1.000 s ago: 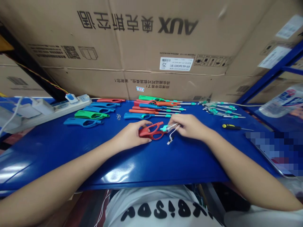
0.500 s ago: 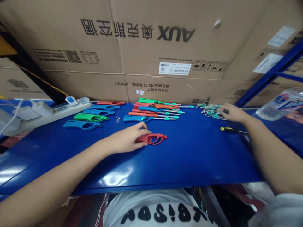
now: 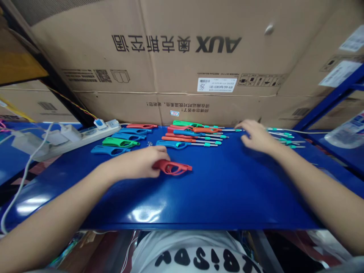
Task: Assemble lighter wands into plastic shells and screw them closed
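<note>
My left hand (image 3: 145,162) grips the rear of a red lighter handle (image 3: 176,168), whose looped trigger part points right over the blue table. Farther back, my right hand (image 3: 254,135) reaches over the parts near the cardboard, its fingers bent and apart, with no held thing visible. Metal rods with green tips (image 3: 290,141) lie to its right, partly hidden by the hand. Left of it is a group of lighters with rods, among them a blue one (image 3: 173,145). Several bare handles, one of them green (image 3: 121,142), lie at the back left.
A cardboard sheet (image 3: 182,68) stands behind the blue table (image 3: 210,193). On the left lies a white power strip (image 3: 82,138) with plugs and cables. A plastic bottle (image 3: 344,131) is at the right, beyond a blue shelf post (image 3: 327,102).
My right hand has moved left from the rods with green tips, and its fingers have spread. The red handle in my left hand has shifted slightly left. The view has shifted too.
</note>
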The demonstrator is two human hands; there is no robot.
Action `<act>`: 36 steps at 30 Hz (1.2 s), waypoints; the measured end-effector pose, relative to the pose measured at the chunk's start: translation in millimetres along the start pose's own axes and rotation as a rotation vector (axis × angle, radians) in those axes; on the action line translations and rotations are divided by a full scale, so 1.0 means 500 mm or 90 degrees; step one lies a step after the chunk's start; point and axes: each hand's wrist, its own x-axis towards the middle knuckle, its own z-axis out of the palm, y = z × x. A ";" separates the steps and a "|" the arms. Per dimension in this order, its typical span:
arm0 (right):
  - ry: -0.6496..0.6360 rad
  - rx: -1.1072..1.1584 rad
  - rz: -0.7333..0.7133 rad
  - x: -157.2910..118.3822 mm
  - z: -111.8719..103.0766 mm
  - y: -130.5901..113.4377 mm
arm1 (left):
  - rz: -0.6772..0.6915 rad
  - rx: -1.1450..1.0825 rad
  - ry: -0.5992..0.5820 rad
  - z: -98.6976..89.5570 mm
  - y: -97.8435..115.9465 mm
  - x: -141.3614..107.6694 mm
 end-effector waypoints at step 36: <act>-0.315 0.226 -0.135 -0.039 -0.045 -0.308 | 0.098 0.070 0.201 0.175 0.097 0.069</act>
